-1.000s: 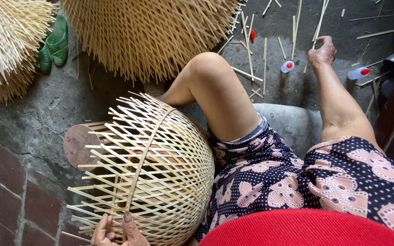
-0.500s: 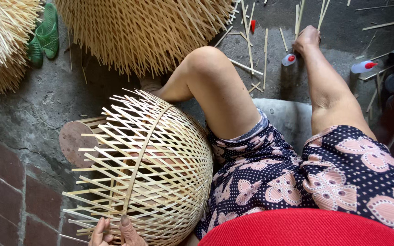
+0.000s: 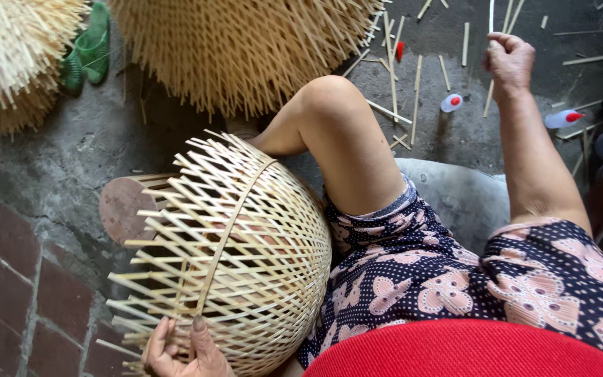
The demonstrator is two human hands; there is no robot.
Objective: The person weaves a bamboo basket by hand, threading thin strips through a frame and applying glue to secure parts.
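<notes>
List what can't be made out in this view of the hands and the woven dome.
- Left hand: palm and wrist cut off by the bottom edge.
- Right hand: closed fist hides how it grips the thin strip.
- Bamboo dome: its weave hides the inside.
- Wooden block: mostly behind the dome.

the woven basket (image 3: 232,258) lies on its side on the floor (image 3: 57,174), left of the person's knee (image 3: 329,105). the left hand (image 3: 179,349) touches its near rim. the right hand (image 3: 509,59) is raised far right, above loose bamboo strips (image 3: 417,91) and a small bottle (image 3: 451,102). a large pile of splints (image 3: 246,42) lies behind the basket.
</notes>
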